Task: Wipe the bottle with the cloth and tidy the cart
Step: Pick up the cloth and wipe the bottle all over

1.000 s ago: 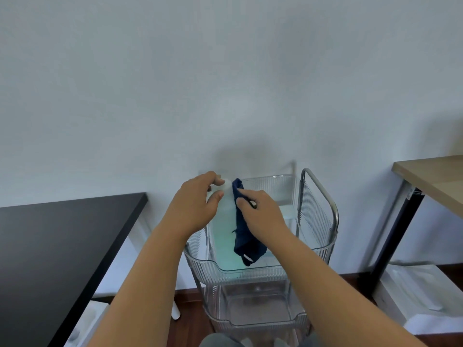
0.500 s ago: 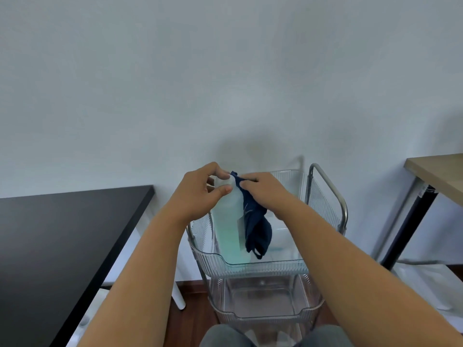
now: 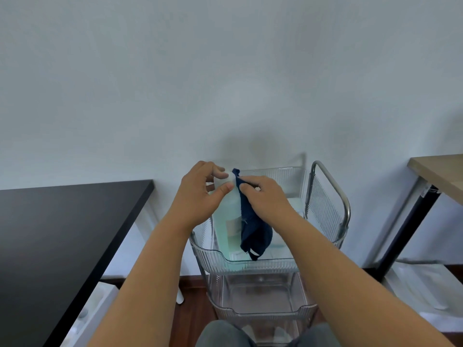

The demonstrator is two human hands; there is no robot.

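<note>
At the frame's centre my left hand keeps a pinching grip on the cap of the bottle, steadying it upright in the cart, so my right hand, gripping the cloth, can rub its side.

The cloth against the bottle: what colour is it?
Dark navy blue, plain; the cloth shows best in the head view.
</note>
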